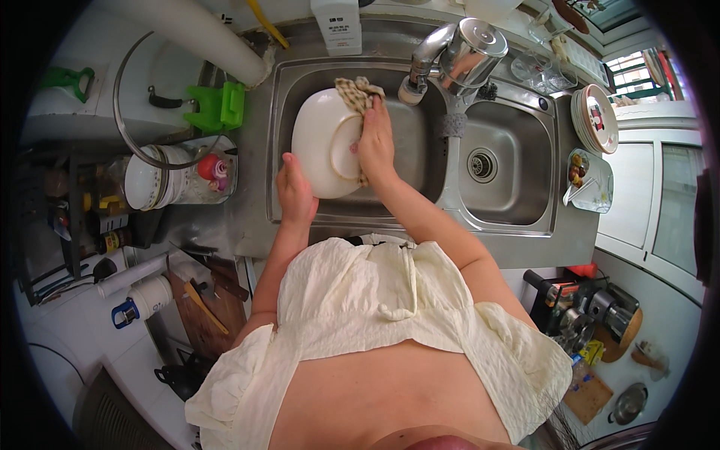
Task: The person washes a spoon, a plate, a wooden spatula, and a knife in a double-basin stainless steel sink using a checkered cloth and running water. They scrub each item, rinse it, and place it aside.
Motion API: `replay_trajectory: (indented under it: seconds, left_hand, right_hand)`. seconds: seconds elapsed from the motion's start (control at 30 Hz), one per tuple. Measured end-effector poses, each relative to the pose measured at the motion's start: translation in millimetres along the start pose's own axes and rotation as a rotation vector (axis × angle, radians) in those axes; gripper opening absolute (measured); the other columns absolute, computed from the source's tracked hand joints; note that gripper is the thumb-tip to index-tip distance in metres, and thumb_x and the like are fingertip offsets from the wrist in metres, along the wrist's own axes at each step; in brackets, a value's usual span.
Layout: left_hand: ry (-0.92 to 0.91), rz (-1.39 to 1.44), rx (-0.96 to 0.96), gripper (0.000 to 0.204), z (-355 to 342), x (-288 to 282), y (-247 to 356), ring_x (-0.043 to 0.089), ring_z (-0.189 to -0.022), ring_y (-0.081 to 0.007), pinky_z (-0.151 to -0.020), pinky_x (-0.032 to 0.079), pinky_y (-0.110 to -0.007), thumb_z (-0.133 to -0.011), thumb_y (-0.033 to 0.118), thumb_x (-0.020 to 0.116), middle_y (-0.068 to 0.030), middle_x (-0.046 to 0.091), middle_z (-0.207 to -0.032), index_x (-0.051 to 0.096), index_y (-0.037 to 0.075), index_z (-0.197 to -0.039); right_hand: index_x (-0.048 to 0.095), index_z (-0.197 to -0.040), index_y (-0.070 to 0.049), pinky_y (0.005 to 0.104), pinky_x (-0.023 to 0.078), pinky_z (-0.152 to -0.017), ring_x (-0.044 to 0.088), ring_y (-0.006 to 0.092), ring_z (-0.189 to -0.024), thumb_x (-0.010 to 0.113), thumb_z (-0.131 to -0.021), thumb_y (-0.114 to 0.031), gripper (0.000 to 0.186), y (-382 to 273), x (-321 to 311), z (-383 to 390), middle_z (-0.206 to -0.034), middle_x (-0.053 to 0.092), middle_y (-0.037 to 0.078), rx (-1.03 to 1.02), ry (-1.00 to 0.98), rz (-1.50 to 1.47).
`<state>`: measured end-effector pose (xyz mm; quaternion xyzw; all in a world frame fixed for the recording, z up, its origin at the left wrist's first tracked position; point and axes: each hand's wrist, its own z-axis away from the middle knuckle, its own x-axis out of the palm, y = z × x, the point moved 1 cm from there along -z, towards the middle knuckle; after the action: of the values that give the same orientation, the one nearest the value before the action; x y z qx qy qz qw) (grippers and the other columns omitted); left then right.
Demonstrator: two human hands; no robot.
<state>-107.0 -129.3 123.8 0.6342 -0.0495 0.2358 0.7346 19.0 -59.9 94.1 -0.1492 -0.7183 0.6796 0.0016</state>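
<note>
A white oval dish (316,127) is tipped over the left sink basin (424,169), with its ringed underside facing up. My left hand (297,189) grips the dish at its lower-left edge, thumb pointing up along the rim. My right hand (376,146) presses a checked tan cloth (352,90) against the dish's right side, fingers together over the cloth; the dish hides part of the cloth. The chrome tap (420,71) stands just right of the dish, at the back of the basin.
The smaller right basin (510,187) has a drain. Stacked plates (596,116) and a tray with cutlery (589,184) sit at the right. Dishes (150,180), green plastic items (217,109) and a knife-laden wooden board (195,307) are at left; a white carton (334,26) stands behind.
</note>
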Motion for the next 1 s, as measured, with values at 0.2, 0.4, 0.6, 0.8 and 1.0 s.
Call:
replay_trajectory:
  seconds: [0.2,0.4,0.6,0.8,1.0]
  left_hand:
    - [0.059,0.053,0.087,0.053,-10,15,6,0.053,-0.101,-0.0184,-0.087,0.041,-0.03,-0.094,0.042,0.029,-0.0113,0.053,-0.113,0.047,-0.004,-0.114]
    - [0.009,0.131,0.114,0.057,-23,6,18,0.047,-0.112,-0.0241,-0.095,0.038,-0.036,-0.093,0.047,0.025,-0.0123,0.045,-0.125,0.036,0.002,-0.126]
    - [0.07,0.31,0.065,0.06,-26,1,17,0.048,-0.111,-0.0248,-0.093,0.04,-0.036,-0.092,0.048,0.025,-0.0143,0.044,-0.125,0.037,-0.001,-0.124]
    - [0.099,0.227,-0.017,0.066,-23,9,7,0.047,-0.112,-0.0249,-0.094,0.039,-0.037,-0.09,0.052,0.029,-0.015,0.045,-0.124,0.038,-0.004,-0.124]
    - [0.094,0.329,0.062,0.058,-28,20,15,0.046,-0.113,-0.024,-0.095,0.038,-0.036,-0.093,0.047,0.028,-0.013,0.044,-0.126,0.036,0.0,-0.126]
  right_hand:
    - [0.045,-0.124,-0.008,0.0436,0.019,-0.104,0.025,0.0309,-0.128,0.035,-0.092,-0.026,0.038,-54,11,0,-0.138,0.029,0.012,-0.529,-0.119,0.467]
    - [0.051,-0.118,-0.012,0.042,0.018,-0.105,0.022,0.0278,-0.13,0.044,-0.087,-0.03,0.037,-72,-5,26,-0.14,0.029,0.007,-0.785,-0.576,0.402]
    - [0.053,-0.111,-0.007,0.0443,0.022,-0.102,0.026,0.0322,-0.128,0.053,-0.082,-0.029,0.036,-35,-20,33,-0.138,0.03,0.015,-0.671,-0.445,0.379]
    - [0.038,-0.119,0.006,0.0486,0.019,-0.101,0.025,0.0412,-0.125,0.056,-0.081,-0.025,0.053,-43,-3,-23,-0.134,0.031,0.023,-0.376,-0.118,0.206]
    - [0.044,-0.12,-0.009,0.0473,0.026,-0.099,0.033,0.0299,-0.124,0.059,-0.077,-0.019,0.046,-80,13,-15,-0.132,0.041,0.007,-0.722,-0.349,0.321]
